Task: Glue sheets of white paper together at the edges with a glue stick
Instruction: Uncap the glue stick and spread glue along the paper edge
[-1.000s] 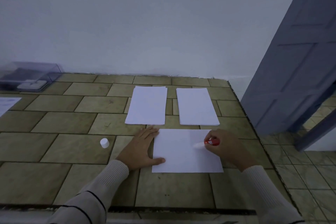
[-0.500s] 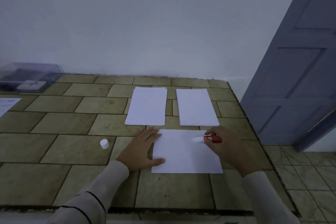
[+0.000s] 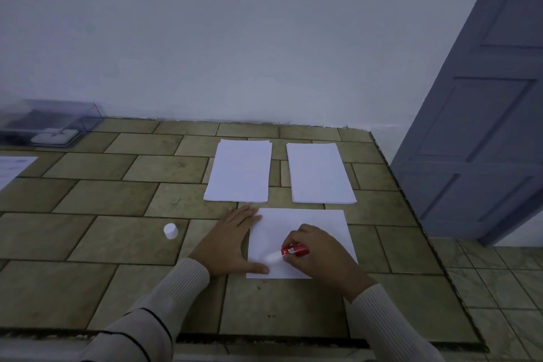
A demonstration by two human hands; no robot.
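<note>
Left hand [image 3: 232, 239]: laid flat, fingers straight, on the single white paper sheet's [image 3: 305, 223] left edge.
Right hand [image 3: 318, 253]: curled around the red glue stick [image 3: 293, 252].

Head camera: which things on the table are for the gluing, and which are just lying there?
For the gluing: glue stick in the right hand; sheet pressed flat by the left hand; left paper stack; right paper stack; white cap, probably the glue's.

Just lying about: clear box at the far left; printed paper at the left edge.
</note>
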